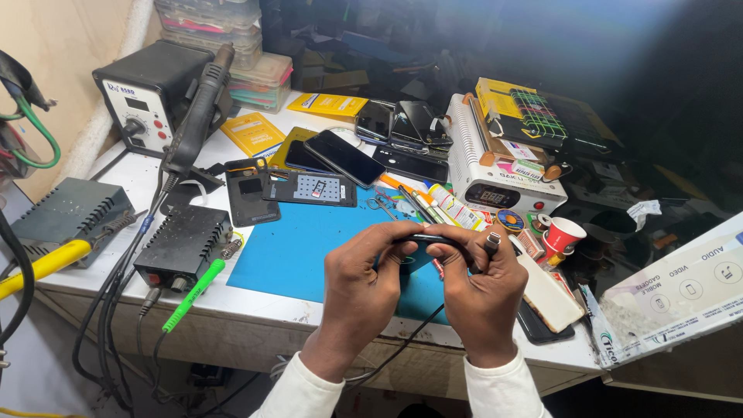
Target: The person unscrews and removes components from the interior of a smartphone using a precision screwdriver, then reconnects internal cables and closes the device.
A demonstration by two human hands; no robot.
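Both hands raised over the front edge of the blue mat (290,255), meeting around one dark phone (424,240) held edge-on between them. Left hand (357,290) curled shut on the phone's near end, thumb and forefinger pinching its rim; right hand (481,290) clamped on the other end, with a metal-tipped tool (491,244) sticking up from between its fingers (tip not clearly visible). Thin black cable (410,337) trailing down from below the hands and over the table (255,317) edge.

Step in hand, by the look of it: working along the phone's edge, likely probing or prying at the seam. Next move would call for a steady left grip, tool tip kept shallow and fed gently along the rim, not levered hard. Behind the mat: several more phones (344,157), a bare back cover (251,193), scissors (381,205).
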